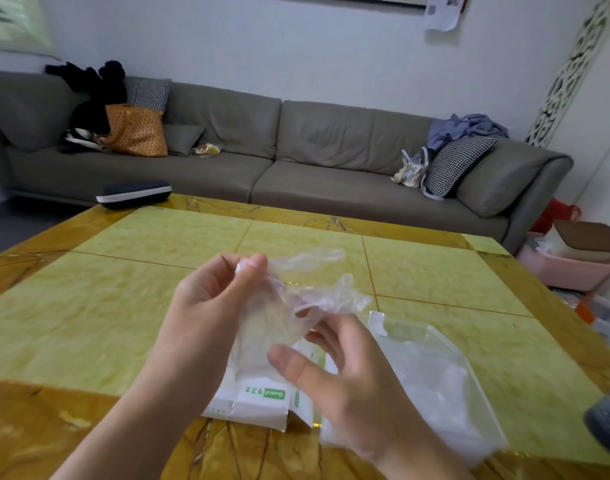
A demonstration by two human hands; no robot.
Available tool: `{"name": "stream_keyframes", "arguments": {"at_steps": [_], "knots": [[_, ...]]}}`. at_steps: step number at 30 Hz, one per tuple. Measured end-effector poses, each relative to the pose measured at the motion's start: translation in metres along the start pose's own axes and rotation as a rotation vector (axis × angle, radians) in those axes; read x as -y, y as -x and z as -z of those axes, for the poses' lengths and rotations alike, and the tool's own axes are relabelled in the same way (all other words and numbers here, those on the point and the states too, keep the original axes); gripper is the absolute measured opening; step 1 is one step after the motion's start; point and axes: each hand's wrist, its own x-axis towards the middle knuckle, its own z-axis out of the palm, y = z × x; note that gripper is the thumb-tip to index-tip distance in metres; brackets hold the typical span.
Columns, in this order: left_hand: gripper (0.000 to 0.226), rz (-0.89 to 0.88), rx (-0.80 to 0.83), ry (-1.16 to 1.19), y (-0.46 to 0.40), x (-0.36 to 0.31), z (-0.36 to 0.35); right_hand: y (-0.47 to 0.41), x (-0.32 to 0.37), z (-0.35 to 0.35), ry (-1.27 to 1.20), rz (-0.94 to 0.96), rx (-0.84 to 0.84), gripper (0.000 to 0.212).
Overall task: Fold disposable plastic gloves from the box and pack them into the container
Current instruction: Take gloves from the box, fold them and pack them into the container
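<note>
Hands hold one clear plastic glove [296, 299] above the white box [258, 400] — left hand [210, 306] pinching it, right hand [345, 368] gripping its crumpled end — beside the clear container [435, 368].

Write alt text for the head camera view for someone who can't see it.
Two bare hands hold a crumpled clear plastic glove above a yellow tiled table: the left hand pinches its top edge, the right hand grips it lower down. Below lie a white glove box and a clear container; a grey sofa stands behind.
</note>
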Motion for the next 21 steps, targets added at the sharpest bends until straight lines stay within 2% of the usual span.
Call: {"name": "stream_keyframes", "arguments": {"at_steps": [4,8,12,15,18,21], "knots": [[0.043,-0.046,0.051,-0.195,0.009,0.001,-0.016,-0.007,0.001,0.007,-0.067,-0.075,-0.258,0.025],[0.041,-0.009,0.076,-0.179,0.009,0.002,-0.015,-0.007,0.01,0.026,-0.26,-0.083,-0.327,0.026],[0.061,0.266,0.253,0.002,0.007,0.006,-0.014,-0.006,0.009,0.041,-0.261,-0.11,-0.307,0.014],[0.052,0.411,0.402,-0.029,0.01,0.006,-0.018,-0.005,0.008,0.053,-0.152,-0.139,-0.192,0.007],[0.019,0.345,0.466,-0.188,0.009,0.011,-0.017,-0.005,0.006,0.067,-0.099,-0.164,-0.076,0.011],[0.013,0.29,0.435,-0.257,0.007,0.01,-0.015,-0.007,0.004,0.085,-0.09,-0.112,-0.157,0.017]]}}
